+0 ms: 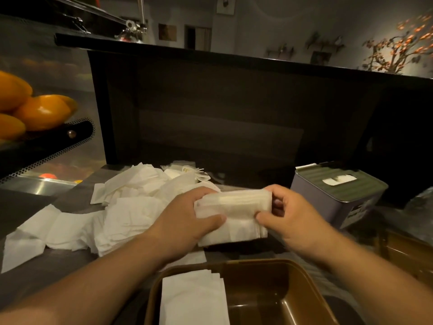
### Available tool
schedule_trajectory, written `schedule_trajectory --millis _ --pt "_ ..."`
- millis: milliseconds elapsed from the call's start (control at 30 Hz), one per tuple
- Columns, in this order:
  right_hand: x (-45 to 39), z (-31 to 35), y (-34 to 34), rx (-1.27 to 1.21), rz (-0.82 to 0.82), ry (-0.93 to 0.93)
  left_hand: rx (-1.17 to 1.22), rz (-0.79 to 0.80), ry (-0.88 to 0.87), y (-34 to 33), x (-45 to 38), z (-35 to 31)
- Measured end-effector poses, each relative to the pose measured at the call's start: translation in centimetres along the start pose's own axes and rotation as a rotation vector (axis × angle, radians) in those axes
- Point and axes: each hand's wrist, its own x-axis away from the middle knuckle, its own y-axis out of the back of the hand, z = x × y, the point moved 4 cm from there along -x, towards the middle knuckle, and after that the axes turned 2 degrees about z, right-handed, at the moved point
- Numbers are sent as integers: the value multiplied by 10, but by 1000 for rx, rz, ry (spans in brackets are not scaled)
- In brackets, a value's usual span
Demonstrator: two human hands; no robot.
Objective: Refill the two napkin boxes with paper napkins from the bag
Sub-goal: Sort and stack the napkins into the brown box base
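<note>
Closest to the person, at the counter's near edge, sits an open brown box point(269, 296). A flat stack of white napkins point(193, 299) fills its left side; the right side shows bare bottom.

Just above and beyond the box, both hands hold a folded wad of napkins point(234, 214) in the air betw. them. The left hand point(187, 221) grips the wad's left end, thumb laid across the front and fingers curled round the top and back. The right hand point(290, 216) pinches the right end, thumb on the near face, fingers wrapped behind. Both grips are closed tight on the paper, w/ the wad bowed a little over the top. The right hand is blurred, so exact finger placement is hard to read.

Left of the hands, a loose heap of napkins point(98, 219) sprawls over the steel counter point(46, 273), some flat, some crumpled. At the heap's far end lie more folded sheets, possibly in clear wrap.

To the right and a bit farther back stands a second napkin box point(337, 191), lid on, w/ a napkin tip poking from the slot on top.

Far left, a dark perforated tray point(44, 148) carries oranges point(42, 111). Behind everything rises a dark bar front point(210, 109).
</note>
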Motion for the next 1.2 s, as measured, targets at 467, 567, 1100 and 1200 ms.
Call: schedule_trajectory --millis 467,567,1100,1200 --pt "2 -20 -22 -118 94 -12 -205 114 -163 -19 2 -6" --pt "2 -20 -22 -67 71 35 -177 102 -162 -19 3 -8" --pt "4 -25 -15 -224 141 -25 -173 103 -165 -14 3 -5" --pt "6 -24 -14 -312 172 -36 -135 133 -156 -14 2 -5"
